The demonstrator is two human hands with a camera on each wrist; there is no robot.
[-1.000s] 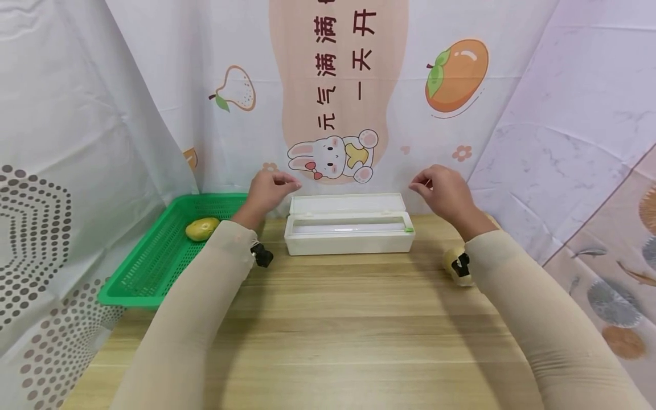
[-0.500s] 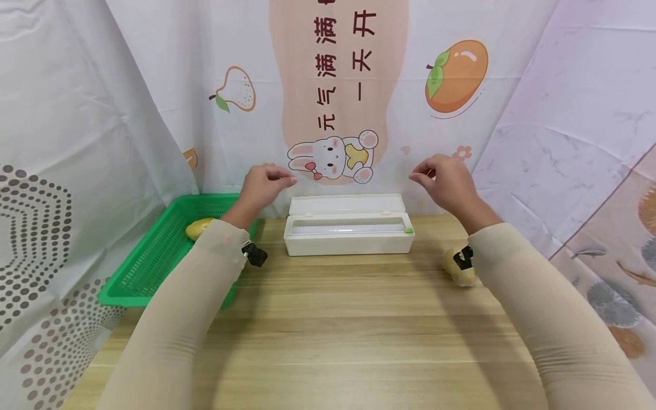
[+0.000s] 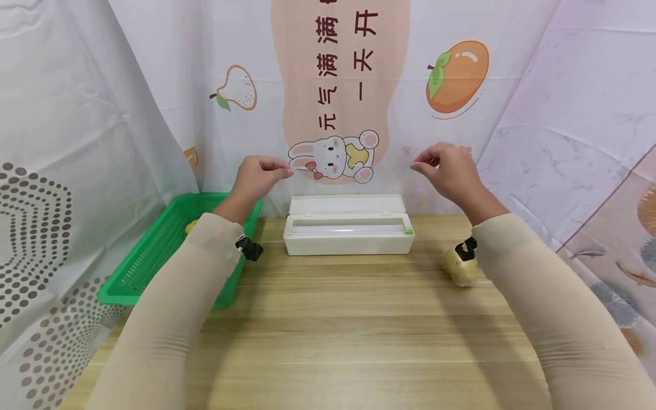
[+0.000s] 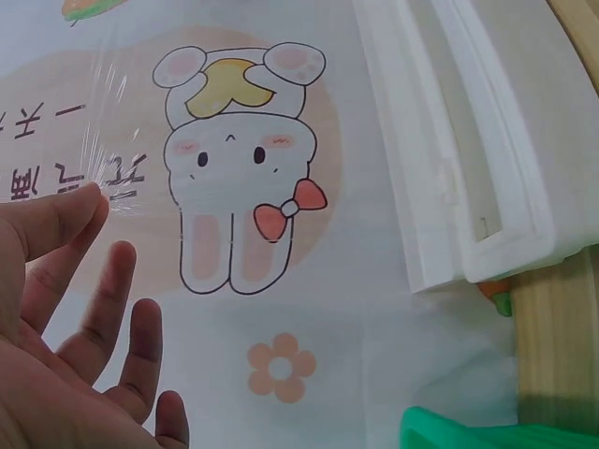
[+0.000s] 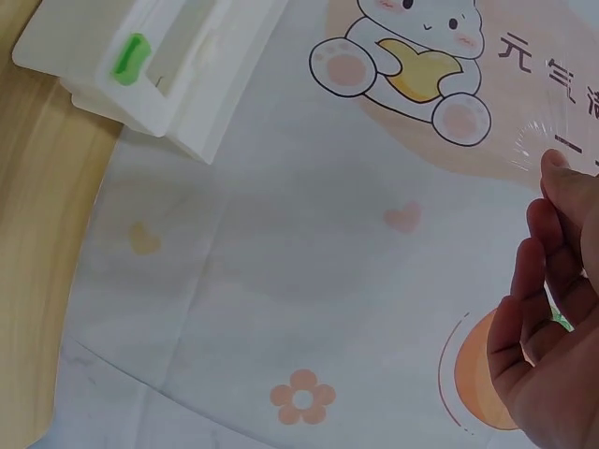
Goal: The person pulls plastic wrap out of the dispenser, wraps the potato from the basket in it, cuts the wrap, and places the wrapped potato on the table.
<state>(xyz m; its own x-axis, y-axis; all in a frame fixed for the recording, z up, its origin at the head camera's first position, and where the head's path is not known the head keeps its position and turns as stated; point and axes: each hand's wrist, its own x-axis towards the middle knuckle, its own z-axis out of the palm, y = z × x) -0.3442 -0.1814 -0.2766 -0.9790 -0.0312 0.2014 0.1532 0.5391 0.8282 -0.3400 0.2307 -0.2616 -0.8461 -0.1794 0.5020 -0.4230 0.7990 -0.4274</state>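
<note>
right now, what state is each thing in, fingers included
left fingers, pinching clear film
right fingers, pinching clear film
clear film, held up, creased where pinched
white box, lid open
pale roll, lying inside the box
green basket, upright
yellow fruit, in the basket, partly hidden by a sleeve
pale fruit, resting on the table, possibly wrapped
</note>
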